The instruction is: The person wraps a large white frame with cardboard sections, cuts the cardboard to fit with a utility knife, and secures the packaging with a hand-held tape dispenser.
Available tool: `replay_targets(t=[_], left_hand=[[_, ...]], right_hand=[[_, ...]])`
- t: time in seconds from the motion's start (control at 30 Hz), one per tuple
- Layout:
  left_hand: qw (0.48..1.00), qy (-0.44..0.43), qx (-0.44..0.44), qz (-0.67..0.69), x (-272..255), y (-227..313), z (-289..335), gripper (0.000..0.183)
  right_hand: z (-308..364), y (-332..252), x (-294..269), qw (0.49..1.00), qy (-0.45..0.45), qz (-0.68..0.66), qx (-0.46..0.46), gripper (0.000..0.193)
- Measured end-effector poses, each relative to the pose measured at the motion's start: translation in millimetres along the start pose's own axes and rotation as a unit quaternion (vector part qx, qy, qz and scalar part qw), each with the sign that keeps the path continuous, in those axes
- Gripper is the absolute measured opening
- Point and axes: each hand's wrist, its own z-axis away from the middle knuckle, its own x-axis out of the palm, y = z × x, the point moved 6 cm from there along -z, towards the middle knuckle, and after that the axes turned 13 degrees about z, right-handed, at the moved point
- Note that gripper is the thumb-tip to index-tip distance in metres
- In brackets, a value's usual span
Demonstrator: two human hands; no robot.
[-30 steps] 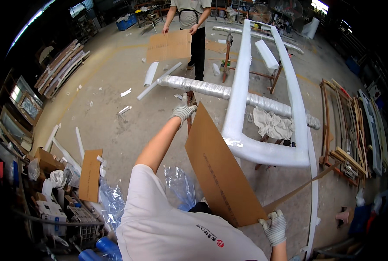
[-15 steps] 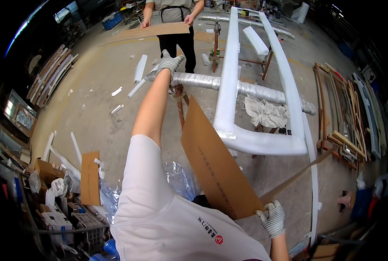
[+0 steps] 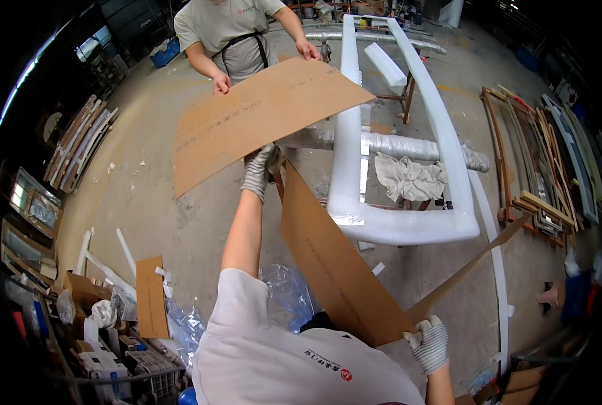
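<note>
My left hand (image 3: 256,177), in a striped work glove, is stretched forward and closed on the near edge of a wide brown cardboard sheet (image 3: 274,101); some of its fingers are hidden by the sheet. A person (image 3: 237,30) across from me holds the far edge of that sheet with both hands. Low on the right, my gloved right hand (image 3: 427,344) pinches the corner of a folded cardboard piece (image 3: 334,263). One panel of this piece slants up toward the left hand, while another narrow flap (image 3: 473,270) stretches to the right.
A large frame wrapped in white foam (image 3: 409,226) rests on a film-wrapped bar (image 3: 388,143) with a crumpled cloth (image 3: 409,177) hanging on it. Wood strips (image 3: 540,216) lie on a rack at right. Boxes and scraps (image 3: 105,364) crowd the lower left.
The person opposite has come closer, and their cardboard sheet has swung toward me and now spans over the bar's left end. My left hand has drawn back to its edge. My right hand keeps its grip.
</note>
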Motion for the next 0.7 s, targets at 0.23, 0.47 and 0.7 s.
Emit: replay_targets(t=[0.23, 0.47, 0.7], left_hand=[[0.986, -0.043, 0.128, 0.099, 130, 24, 94, 0.051], [0.987, 0.003, 0.033, 0.155, 229, 99, 186, 0.038], [0.995, -0.017, 0.011, 0.097, 179, 172, 207, 0.028]], right_hand=[[-10, -4, 4, 1.000, -0.017, 0.015, -0.006, 0.032], [3, 5, -8, 1.000, 0.025, -0.007, -0.007, 0.026], [27, 28, -10, 0.998, 0.011, -0.058, -0.028, 0.026]])
